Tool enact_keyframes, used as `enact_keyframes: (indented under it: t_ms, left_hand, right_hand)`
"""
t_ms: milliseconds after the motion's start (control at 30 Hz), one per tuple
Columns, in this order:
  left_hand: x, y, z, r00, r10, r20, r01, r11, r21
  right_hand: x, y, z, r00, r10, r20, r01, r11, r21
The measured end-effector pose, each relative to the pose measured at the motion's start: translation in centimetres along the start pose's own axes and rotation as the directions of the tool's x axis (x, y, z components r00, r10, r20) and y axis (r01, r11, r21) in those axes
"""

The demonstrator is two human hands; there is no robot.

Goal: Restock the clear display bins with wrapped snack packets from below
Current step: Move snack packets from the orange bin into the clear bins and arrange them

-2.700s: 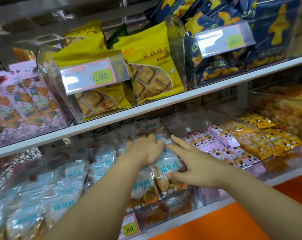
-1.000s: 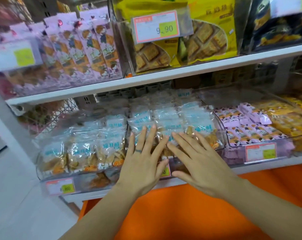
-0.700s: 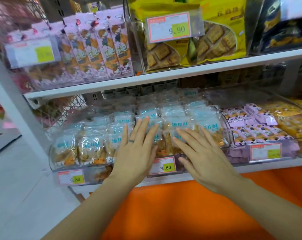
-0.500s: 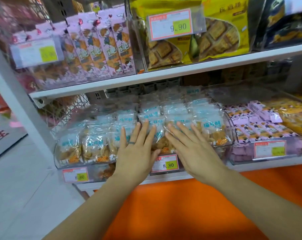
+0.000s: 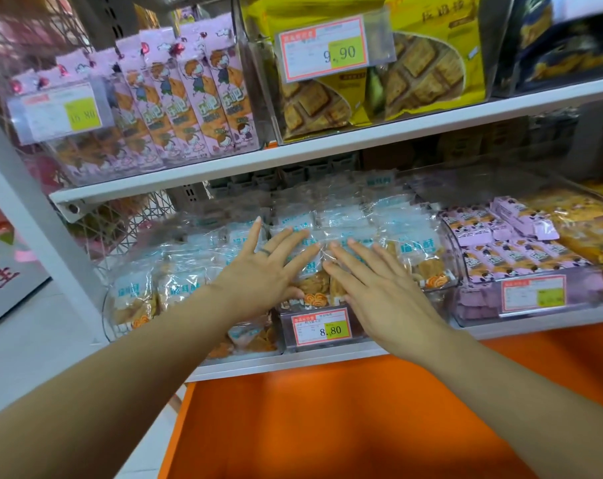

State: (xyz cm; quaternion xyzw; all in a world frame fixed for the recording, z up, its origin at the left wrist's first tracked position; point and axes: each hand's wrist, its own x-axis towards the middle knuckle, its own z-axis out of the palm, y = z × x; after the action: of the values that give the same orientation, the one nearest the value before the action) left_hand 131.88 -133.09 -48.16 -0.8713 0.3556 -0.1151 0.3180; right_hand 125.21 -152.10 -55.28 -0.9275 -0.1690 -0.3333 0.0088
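1. Both hands are flat and palm-down, fingers spread, not pinching anything. The left hand (image 5: 258, 278) and right hand (image 5: 379, 292) sit side by side on the clear-wrapped snack packets (image 5: 417, 250)
2. Those packets fill the middle clear bin (image 5: 453, 271) on the lower shelf (image 5: 293, 366), heaped to the brim; its front carries an 8.80 price tag (image 5: 322, 329)
3. There's a ring (image 5: 266, 252) on one left finger
4. The bin to the left (image 5: 108, 305) holds the same packets, and purple packets (image 5: 500, 250) sit in the next one to the right
5. The upper shelf has yellow biscuit bags (image 5: 427, 67) behind a 9.90 tag (image 5: 324, 51)
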Motion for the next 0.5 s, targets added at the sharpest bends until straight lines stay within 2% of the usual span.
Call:
enact_keyframes:
  t_ms: [133,267,400,500]
  left_hand:
    - [-0.6,0.3,-0.1,1.0,0.003,-0.007,-0.003,1.0,0.0]
    - [-0.8,1.0,0.2,0.998,-0.06,0.036,0.061,0.998,-0.032]
    - [-1.0,1.9,0.3,0.991,-0.124,0.052,0.13,0.981,-0.142]
    - [-1.6,2.4,0.0,0.982,-0.175,0.066,0.183,0.972,-0.146]
  right_hand:
    - [-0.1,0.1,-0.1,1.0,0.003,0.007,-0.002,1.0,-0.012]
    - [-0.2,-0.1,-0.1,1.0,0.009,0.014,-0.009,1.0,-0.007]
    - [-0.4,-0.3,0.1,1.0,0.01,0.018,-0.01,1.0,-0.004]
    - [-0.6,-0.4,-0.4,1.0,-0.01,-0.012,0.01,1.0,0.009]
